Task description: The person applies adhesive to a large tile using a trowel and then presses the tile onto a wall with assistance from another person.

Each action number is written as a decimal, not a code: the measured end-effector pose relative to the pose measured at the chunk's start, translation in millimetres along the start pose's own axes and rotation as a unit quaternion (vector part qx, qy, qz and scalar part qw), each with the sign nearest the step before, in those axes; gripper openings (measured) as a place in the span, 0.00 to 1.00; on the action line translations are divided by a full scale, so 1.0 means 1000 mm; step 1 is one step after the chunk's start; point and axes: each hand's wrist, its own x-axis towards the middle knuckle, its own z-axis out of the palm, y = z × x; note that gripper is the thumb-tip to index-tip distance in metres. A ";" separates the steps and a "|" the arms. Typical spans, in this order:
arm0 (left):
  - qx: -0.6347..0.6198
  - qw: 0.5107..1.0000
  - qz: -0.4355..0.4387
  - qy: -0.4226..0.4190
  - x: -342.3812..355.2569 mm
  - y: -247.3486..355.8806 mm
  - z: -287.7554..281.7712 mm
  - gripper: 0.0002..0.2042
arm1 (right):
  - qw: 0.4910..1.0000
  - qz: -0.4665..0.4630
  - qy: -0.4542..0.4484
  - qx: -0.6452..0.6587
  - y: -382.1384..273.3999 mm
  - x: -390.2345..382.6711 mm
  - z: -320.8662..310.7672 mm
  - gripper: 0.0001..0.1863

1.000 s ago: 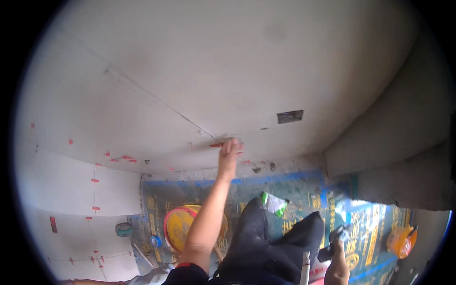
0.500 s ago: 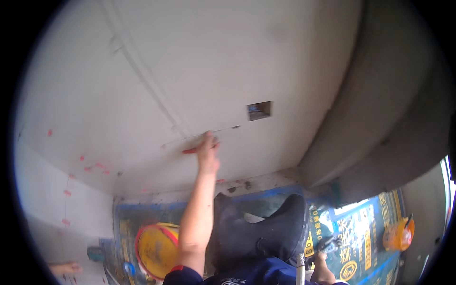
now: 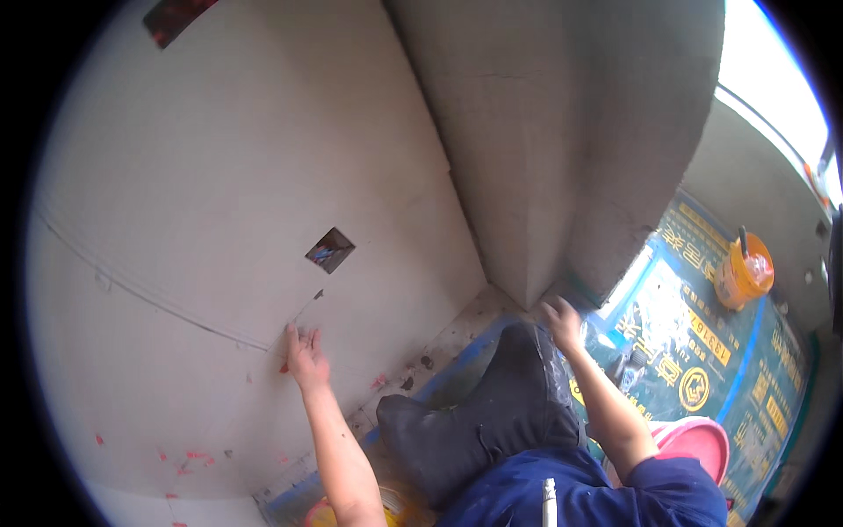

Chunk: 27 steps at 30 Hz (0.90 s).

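My left hand [image 3: 307, 356] reaches up against the pale plastered wall [image 3: 202, 176]. Its fingertips are at the wall near the end of a thin drawn line. A small red piece [image 3: 284, 367] shows at the side of the fingers; the hand covers the rest, and its kind cannot be made out. Above and right of that hand is a square wall cutout [image 3: 330, 251] with wires inside. My right hand [image 3: 563, 325] is beside my dark-trousered knee, close to the foot of the grey corner. Its fingers look loosely bent and apart, with nothing visible in them.
A grey pillar-like wall [image 3: 518, 132] juts out on the right. Printed green sheeting [image 3: 746, 351] covers the floor. On it stand an orange bucket [image 3: 745, 272] and a pink-red tub [image 3: 694, 443]. A yellow bucket [image 3: 321, 513] shows partly below my left arm. Red marks [image 3: 198, 456] dot the lower wall.
The view has swung right, so the cutout sits further left. My right hand has risen from low beside me to my knee. My left hand remains at the wall with the red piece.
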 end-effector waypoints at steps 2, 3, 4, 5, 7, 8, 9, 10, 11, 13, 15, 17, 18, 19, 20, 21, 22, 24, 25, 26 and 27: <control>0.008 1.000 0.012 -0.022 -0.001 0.010 -0.011 0.33 | 0.992 -0.031 -0.111 0.051 -0.090 0.016 0.042 0.20; 0.003 0.999 0.006 -0.032 -0.001 0.009 -0.005 0.33 | 0.984 -0.052 -0.139 0.097 -0.107 0.036 0.063 0.21; 0.002 1.000 0.004 -0.031 0.000 0.011 -0.007 0.33 | 0.955 -0.022 -0.176 0.239 -0.139 0.041 0.082 0.23; -0.001 0.999 0.009 -0.036 0.003 0.008 0.001 0.33 | 0.954 -0.141 -0.150 0.218 -0.155 0.062 0.098 0.20; -0.026 1.000 0.003 -0.013 0.013 -0.001 -0.006 0.30 | 0.923 -0.100 -0.205 0.309 -0.204 0.082 0.118 0.16; -0.023 1.000 0.020 0.009 0.011 0.005 -0.021 0.30 | 0.867 0.066 -0.283 0.406 -0.239 0.076 0.124 0.14; -0.010 1.000 0.017 -0.009 0.008 0.009 -0.024 0.28 | 0.861 0.062 -0.303 0.405 -0.254 0.079 0.135 0.14; 0.003 1.000 0.015 -0.028 0.007 0.012 -0.030 0.26 | 0.853 0.091 -0.299 0.417 -0.265 0.079 0.148 0.17; 0.002 1.000 0.030 -0.011 0.005 0.018 -0.037 0.26 | 0.845 0.121 -0.298 0.428 -0.274 0.075 0.161 0.21; -0.023 0.996 0.014 -0.085 0.016 -0.010 -0.002 0.23 | 0.903 -0.070 -0.227 0.358 -0.229 0.134 0.184 0.18; -0.028 0.998 0.015 -0.061 0.018 -0.021 0.007 0.21 | 0.865 -0.184 -0.243 0.399 -0.205 0.161 0.189 0.15; -0.021 0.998 0.051 -0.044 0.006 -0.017 -0.013 0.18 | 0.798 -0.037 -0.302 0.520 -0.212 0.136 0.194 0.15; -0.021 0.996 0.064 -0.051 -0.004 -0.012 -0.036 0.16 | 0.799 0.041 -0.279 0.531 -0.224 0.109 0.194 0.15; -0.029 0.995 0.073 -0.069 -0.010 -0.010 -0.047 0.15 | 0.802 0.050 -0.283 0.524 -0.232 0.096 0.190 0.12; 0.017 0.995 0.084 -0.051 -0.017 -0.015 -0.048 0.13 | 0.812 0.050 -0.276 0.512 -0.234 0.095 0.184 0.09; 0.058 0.994 0.088 -0.034 -0.024 -0.022 -0.045 0.11 | 0.816 0.054 -0.270 0.507 -0.231 0.103 0.180 0.09; 0.100 0.991 0.089 -0.017 -0.034 -0.028 -0.036 0.09 | 0.825 0.054 -0.258 0.499 -0.226 0.117 0.175 0.09; 0.189 0.973 0.120 0.059 -0.044 -0.021 -0.043 0.11 | 0.832 0.008 -0.302 0.465 -0.221 0.117 0.172 0.15; 0.174 0.974 0.123 0.075 -0.046 -0.011 -0.045 0.11 | 0.833 0.000 -0.318 0.453 -0.222 0.117 0.173 0.15; 0.261 0.940 0.194 0.107 -0.045 0.003 -0.049 0.12 | 0.843 0.025 -0.288 0.453 -0.223 0.116 0.177 0.17; 0.344 0.891 0.263 0.136 -0.044 0.020 -0.047 0.14 | 0.852 0.045 -0.255 0.455 -0.228 0.116 0.178 0.20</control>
